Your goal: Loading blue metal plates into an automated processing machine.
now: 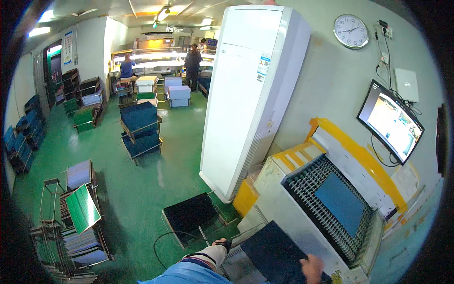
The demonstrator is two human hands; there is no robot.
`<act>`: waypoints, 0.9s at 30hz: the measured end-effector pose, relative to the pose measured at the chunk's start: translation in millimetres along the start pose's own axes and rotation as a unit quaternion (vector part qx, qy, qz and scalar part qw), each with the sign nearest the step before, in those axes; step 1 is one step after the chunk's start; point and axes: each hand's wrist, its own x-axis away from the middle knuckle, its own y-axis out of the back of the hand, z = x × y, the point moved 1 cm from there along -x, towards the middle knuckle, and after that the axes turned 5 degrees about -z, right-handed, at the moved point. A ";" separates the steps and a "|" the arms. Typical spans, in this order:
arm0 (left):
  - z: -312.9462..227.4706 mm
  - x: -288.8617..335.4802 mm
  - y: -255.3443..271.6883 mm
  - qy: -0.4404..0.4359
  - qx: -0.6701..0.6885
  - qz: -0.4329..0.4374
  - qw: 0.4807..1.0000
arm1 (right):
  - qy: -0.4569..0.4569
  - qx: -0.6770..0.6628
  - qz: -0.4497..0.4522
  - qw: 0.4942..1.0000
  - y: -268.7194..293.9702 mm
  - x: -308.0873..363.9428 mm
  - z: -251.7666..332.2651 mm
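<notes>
A dark blue-black flat panel (272, 251) lies tilted in front of me at the lower edge. My right hand (312, 269) is at its right edge, fingers curled against it. Left of the panel, my left hand (222, 243) reaches out past a pale sleeve. Something black covers part of that hand, and its fingers are too small and dark to read. Thin metal rods and a ridged strip (233, 251) lie beside it. To the right, a blue panel (340, 203) rests on the rollers of a conveyor machine (302, 182).
A rack of dark panels (191, 215) sits on the floor ahead. Further racks hold blue panels (139, 118) and a green panel (83, 208). A tall white cabinet unit (246, 94) stands beside the machine. A monitor (390, 123) hangs on the wall. Two people (193, 66) stand far back, another sits.
</notes>
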 end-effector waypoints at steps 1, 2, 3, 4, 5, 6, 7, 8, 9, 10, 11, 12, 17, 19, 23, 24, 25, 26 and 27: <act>-2.9 0.5 -5.0 -0.002 0.004 -0.006 1.000 | -0.003 -0.041 -0.048 0.998 6.8 4.4 -18.3; 13.2 -10.7 -6.4 -0.023 0.043 -0.035 0.998 | 0.005 -0.089 -0.090 0.992 10.1 4.0 -34.8; 31.0 -22.1 -4.5 -0.045 0.082 -0.066 0.993 | -0.027 -0.149 -0.054 0.987 24.0 -0.2 -41.4; 51.0 -33.8 0.6 -0.067 0.120 -0.098 0.986 | -0.057 -0.205 -0.013 0.977 33.6 -2.2 -41.5; 41.0 -21.9 -11.5 -0.088 0.043 -0.088 0.991 | -0.078 -0.191 -0.006 0.978 28.8 9.5 -55.4; 22.5 -6.9 -5.5 -0.115 -0.031 -0.092 0.989 | -0.103 -0.417 -0.065 0.901 26.7 22.8 -69.8; -20.0 42.2 -2.3 -0.169 -0.171 -0.020 0.970 | -0.150 -0.595 -0.143 0.777 27.0 48.5 -96.9; 1.7 21.3 15.5 -0.241 -0.170 -0.018 0.955 | -0.138 -0.607 -0.124 0.773 19.1 43.1 -82.8; 21.4 9.3 23.7 -0.178 -0.148 -0.023 0.973 | -0.160 -0.698 -0.121 0.688 10.3 37.7 -68.7; 10.9 19.1 27.9 -0.135 -0.132 -0.010 0.982 | -0.197 -0.766 -0.135 0.597 2.3 40.2 -68.1; -2.1 31.0 35.8 -0.140 -0.141 -0.004 0.980 | -0.207 -0.764 -0.142 0.595 -5.4 43.7 -71.1; -10.2 42.9 43.9 -0.146 -0.115 0.028 0.982 | -0.206 -0.779 -0.131 0.577 -16.4 48.9 -74.0; 11.4 20.0 18.6 0.040 0.054 0.012 0.998 | -0.202 -0.848 -0.057 0.486 -82.1 55.1 -55.6; 27.7 -14.0 -2.9 -0.071 0.081 0.019 0.994 | -0.266 -0.866 -0.047 0.420 -109.7 51.8 -60.5; 70.3 -90.6 -33.6 -0.085 0.101 0.019 0.991 | -0.291 -0.875 -0.025 0.387 -94.7 54.5 -27.8; 110.4 -129.0 -32.1 -0.098 0.308 0.026 0.946 | -0.286 -0.879 0.001 0.381 -100.0 49.0 -16.5; 107.0 -136.0 -46.9 -0.081 0.365 0.149 0.915 | -0.283 -0.872 0.004 0.400 -108.8 51.1 -27.2; 99.4 -133.8 -61.0 -0.102 0.357 0.158 0.915 | -0.279 -0.865 0.008 0.416 -112.5 53.6 -34.2; 96.6 -132.6 -64.1 -0.124 0.351 0.158 0.915 | -0.288 -0.865 0.003 0.411 -116.7 55.4 -36.3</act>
